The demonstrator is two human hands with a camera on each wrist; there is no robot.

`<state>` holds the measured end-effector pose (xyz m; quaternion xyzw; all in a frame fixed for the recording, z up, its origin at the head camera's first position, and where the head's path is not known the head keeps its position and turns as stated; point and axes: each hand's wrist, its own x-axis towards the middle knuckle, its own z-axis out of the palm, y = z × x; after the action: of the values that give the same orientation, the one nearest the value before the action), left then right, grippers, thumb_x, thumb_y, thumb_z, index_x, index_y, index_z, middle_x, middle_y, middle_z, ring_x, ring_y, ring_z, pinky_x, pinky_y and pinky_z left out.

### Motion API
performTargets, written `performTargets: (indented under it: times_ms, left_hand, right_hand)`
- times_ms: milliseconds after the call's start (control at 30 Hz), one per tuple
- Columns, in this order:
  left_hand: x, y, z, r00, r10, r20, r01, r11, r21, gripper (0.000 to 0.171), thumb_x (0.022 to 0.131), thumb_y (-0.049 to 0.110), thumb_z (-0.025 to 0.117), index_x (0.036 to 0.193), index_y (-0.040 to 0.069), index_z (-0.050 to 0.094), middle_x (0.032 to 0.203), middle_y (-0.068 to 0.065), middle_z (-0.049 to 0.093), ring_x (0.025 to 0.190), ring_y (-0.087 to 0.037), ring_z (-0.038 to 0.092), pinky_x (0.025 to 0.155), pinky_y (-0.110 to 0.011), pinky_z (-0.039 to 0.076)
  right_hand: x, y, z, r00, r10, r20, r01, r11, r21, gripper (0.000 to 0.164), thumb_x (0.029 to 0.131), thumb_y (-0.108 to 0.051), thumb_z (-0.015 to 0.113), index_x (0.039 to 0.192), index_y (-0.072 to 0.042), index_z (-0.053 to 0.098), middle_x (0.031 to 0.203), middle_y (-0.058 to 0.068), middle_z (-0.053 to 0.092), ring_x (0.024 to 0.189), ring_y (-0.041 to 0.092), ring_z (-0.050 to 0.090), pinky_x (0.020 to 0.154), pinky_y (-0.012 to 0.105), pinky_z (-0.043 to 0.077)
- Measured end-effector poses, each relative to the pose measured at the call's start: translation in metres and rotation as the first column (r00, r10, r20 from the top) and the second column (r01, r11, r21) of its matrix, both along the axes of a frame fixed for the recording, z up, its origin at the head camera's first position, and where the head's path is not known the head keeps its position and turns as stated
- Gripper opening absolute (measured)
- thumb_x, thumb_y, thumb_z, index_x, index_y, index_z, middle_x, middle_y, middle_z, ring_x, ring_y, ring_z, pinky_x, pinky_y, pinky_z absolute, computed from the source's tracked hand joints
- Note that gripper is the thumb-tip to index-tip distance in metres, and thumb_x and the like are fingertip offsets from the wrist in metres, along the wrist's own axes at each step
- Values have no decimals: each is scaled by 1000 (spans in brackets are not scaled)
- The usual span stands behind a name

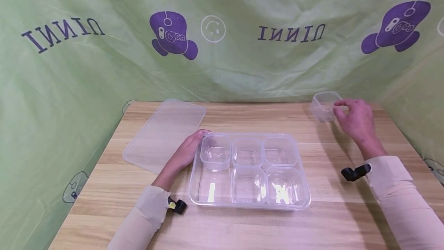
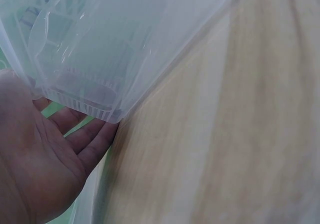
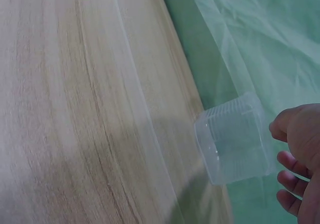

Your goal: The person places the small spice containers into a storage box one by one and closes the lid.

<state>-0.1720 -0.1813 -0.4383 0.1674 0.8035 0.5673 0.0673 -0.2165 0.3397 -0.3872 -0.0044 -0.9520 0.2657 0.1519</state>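
A clear plastic tray (image 1: pixel 210 198) holds several small clear square containers (image 1: pixel 248 184), three along its back row and two in front. At its front left the tray's own bottom shows. My left hand (image 1: pixel 185 151) lies along the tray's left side, its fingers (image 2: pixel 95 141) extended and touching the outer wall near the back corner. Near the back right of the table stands another small clear container (image 1: pixel 322 107). Just above its rim is my right hand (image 1: pixel 357 120), fingers loosely bent. The right wrist view shows a thin gap between the thumb (image 3: pixel 282 124) and the container (image 3: pixel 235 144).
A flat translucent lid (image 1: pixel 163 134) lies on the wooden table (image 1: pixel 104 180), left of the tray and behind the left forearm. Green sheeting (image 1: pixel 236 76) with purple prints hangs behind the table's back edge and along both sides.
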Motion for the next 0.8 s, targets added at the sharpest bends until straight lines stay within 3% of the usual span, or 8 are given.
performTargets:
  times_ms: [467,600,800]
  left_hand:
    - [2,1,2,1000,0,9,0,1000,7,51,115,34,25,136,1,58,133,-17,63,132,-32,52,116,-50,33]
    - [2,1,2,1000,-4,4,4,1000,7,50,115,33,25,136,1,58,132,-17,63,132,-32,53,116,-50,34]
    - [1,0,1,1000,-6,1,6,1000,-1,49,115,32,25,135,1,58,132,-17,63,132,-32,52,116,-50,33]
  right_hand:
    - [0,11,-4,999,-16,47,15,1000,11,39,106,-25,51,124,6,65,128,42,46,121,57,39,92,67,33]
    - [0,13,-6,1000,-9,26,9,1000,12,35,104,-21,52,120,7,67,119,39,50,108,52,43,88,61,34]
    - [1,14,-7,999,-13,43,12,1000,22,34,104,-20,51,121,5,67,113,33,50,85,41,47,73,49,35]
